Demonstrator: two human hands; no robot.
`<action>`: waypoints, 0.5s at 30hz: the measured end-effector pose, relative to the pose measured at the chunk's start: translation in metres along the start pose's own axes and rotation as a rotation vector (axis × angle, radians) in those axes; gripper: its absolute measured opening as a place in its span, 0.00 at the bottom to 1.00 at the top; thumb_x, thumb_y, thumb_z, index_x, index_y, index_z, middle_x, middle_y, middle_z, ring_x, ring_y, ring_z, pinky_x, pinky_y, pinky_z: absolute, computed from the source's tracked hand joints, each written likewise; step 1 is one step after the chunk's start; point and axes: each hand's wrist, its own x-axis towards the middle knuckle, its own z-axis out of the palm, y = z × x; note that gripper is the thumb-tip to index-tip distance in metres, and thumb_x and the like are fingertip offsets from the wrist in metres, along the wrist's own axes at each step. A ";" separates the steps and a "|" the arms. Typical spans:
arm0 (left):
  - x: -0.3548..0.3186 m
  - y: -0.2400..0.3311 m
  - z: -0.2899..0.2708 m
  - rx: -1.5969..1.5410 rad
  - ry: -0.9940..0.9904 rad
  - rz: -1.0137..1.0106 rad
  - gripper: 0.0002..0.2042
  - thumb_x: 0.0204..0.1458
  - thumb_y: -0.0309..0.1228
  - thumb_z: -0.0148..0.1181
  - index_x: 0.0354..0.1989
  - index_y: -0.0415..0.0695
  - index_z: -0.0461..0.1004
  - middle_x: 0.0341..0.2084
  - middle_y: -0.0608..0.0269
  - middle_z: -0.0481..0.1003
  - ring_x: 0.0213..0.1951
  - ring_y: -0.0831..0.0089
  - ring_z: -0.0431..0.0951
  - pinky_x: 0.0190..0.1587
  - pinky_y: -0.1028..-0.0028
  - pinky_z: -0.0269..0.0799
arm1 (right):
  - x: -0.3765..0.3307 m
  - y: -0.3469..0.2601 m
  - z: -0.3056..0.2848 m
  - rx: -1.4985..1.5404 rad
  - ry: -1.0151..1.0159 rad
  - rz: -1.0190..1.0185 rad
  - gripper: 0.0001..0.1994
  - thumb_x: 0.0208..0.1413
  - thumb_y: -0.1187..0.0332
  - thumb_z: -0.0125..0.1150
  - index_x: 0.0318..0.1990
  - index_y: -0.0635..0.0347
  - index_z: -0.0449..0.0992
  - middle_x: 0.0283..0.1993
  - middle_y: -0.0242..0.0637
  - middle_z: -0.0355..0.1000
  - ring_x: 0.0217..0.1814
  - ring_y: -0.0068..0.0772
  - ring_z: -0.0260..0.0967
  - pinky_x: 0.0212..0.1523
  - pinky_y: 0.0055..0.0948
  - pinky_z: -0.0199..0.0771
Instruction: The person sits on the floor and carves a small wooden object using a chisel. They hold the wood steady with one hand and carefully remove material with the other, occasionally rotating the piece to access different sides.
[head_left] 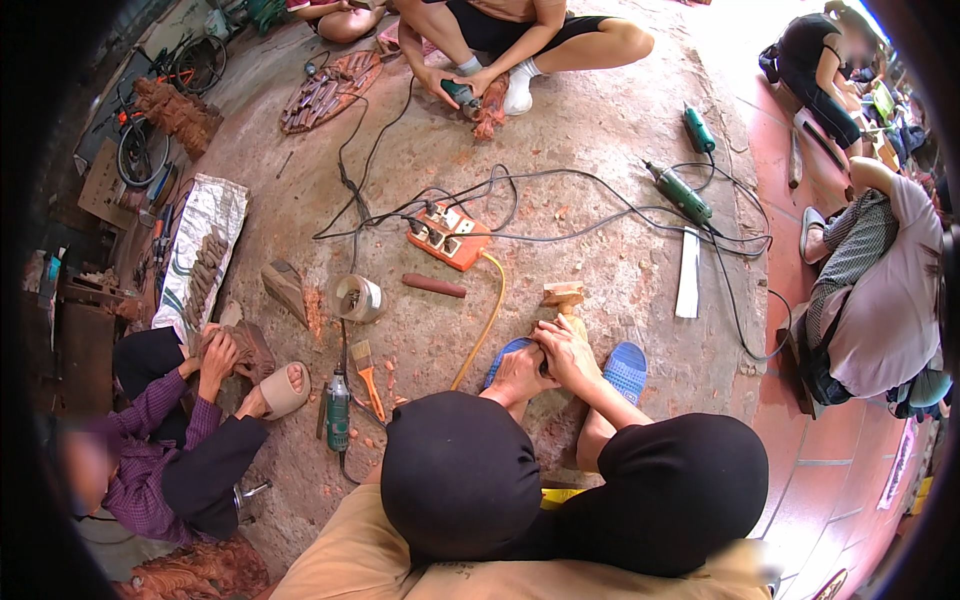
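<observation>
My left hand [520, 374] and my right hand [568, 352] are close together between my knees, fingers curled and touching. Between them shows a small dark thing [545, 368], mostly covered by the fingers, so its kind cannot be told. Just beyond my right hand a pale carved wooden piece [566, 296] with a flat end sticks out; its near part is hidden behind the hands. Blue sandals [627, 370] on my feet flank the hands. A brush [368, 378] with an orange handle and a green power tool [338, 412] lie to the left.
An orange power strip [448, 236] with tangled black cords and a yellow cable lies ahead. Nearby are a white tub [358, 298], a brown stick [434, 286] and green rotary tools [680, 192]. Co-workers sit at left [160, 440], front and right, some handling carved wood.
</observation>
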 end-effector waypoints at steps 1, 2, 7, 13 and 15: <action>0.000 0.001 -0.001 -0.002 -0.001 -0.004 0.31 0.36 0.45 0.80 0.46 0.39 0.76 0.39 0.48 0.79 0.41 0.50 0.82 0.44 0.58 0.78 | 0.000 0.000 -0.001 0.003 0.008 -0.001 0.17 0.52 0.74 0.57 0.50 0.63 0.79 0.53 0.48 0.79 0.67 0.48 0.72 0.75 0.52 0.59; 0.001 0.003 -0.001 -0.009 0.003 -0.005 0.31 0.36 0.45 0.80 0.46 0.39 0.77 0.38 0.48 0.79 0.40 0.50 0.82 0.44 0.58 0.78 | -0.001 0.000 0.000 0.002 0.010 0.002 0.17 0.52 0.74 0.57 0.50 0.63 0.79 0.52 0.48 0.79 0.67 0.48 0.71 0.75 0.52 0.59; 0.002 0.004 -0.002 -0.011 0.025 0.006 0.29 0.36 0.45 0.80 0.44 0.40 0.77 0.36 0.48 0.79 0.40 0.50 0.82 0.43 0.57 0.78 | 0.000 0.002 0.003 -0.011 0.012 0.012 0.17 0.52 0.74 0.57 0.50 0.64 0.79 0.52 0.50 0.79 0.67 0.47 0.71 0.76 0.51 0.58; 0.000 0.000 0.000 -0.018 0.026 0.017 0.29 0.36 0.46 0.80 0.42 0.40 0.77 0.36 0.48 0.79 0.39 0.50 0.82 0.43 0.58 0.78 | 0.000 0.002 0.002 -0.019 -0.008 0.011 0.17 0.52 0.73 0.57 0.50 0.64 0.80 0.53 0.51 0.79 0.67 0.47 0.71 0.76 0.51 0.56; 0.001 0.001 0.000 -0.018 0.031 0.019 0.29 0.36 0.46 0.80 0.42 0.40 0.78 0.36 0.48 0.79 0.40 0.50 0.82 0.43 0.58 0.78 | 0.000 0.001 0.000 -0.012 -0.005 0.011 0.17 0.52 0.73 0.57 0.50 0.64 0.79 0.53 0.51 0.79 0.67 0.47 0.71 0.77 0.51 0.56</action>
